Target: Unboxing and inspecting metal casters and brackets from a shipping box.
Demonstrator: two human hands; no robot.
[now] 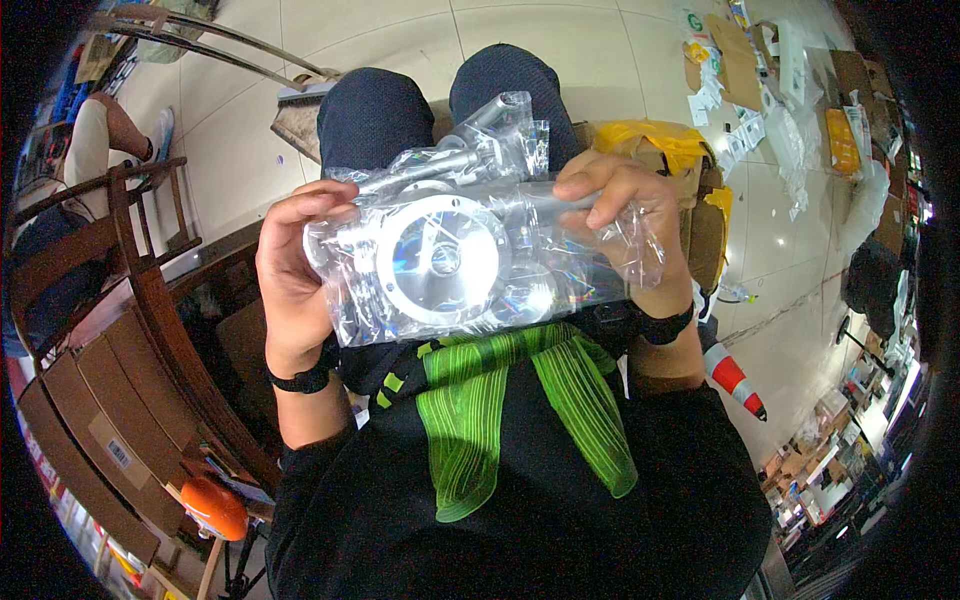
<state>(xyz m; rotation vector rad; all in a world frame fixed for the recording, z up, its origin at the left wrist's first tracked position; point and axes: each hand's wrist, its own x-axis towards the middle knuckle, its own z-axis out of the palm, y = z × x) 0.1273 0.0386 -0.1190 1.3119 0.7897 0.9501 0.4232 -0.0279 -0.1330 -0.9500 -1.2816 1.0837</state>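
Observation:
Both my hands hold up a clear plastic bag (360,300) of metal parts in front of my lap. Inside it a round metal flange (390,277) with screw holes faces me, bright with glare. Metal tubes (442,163) lie at the bag's far side, under the crinkled film. My left hand (296,255) grips the left end, thumb hidden behind the bag. With fingers bent over the film, my right hand (626,210) pinches the right end. What the bag's glossy middle fully contains cannot be made out.
A cardboard box with yellow tape (660,150) stands by my right knee. To the left are a wooden chair (120,225), cardboard boxes (112,420) and another person's leg (112,135). Packaging scraps (735,67) litter the tiled floor. An orange rounded object (214,508) is at lower left.

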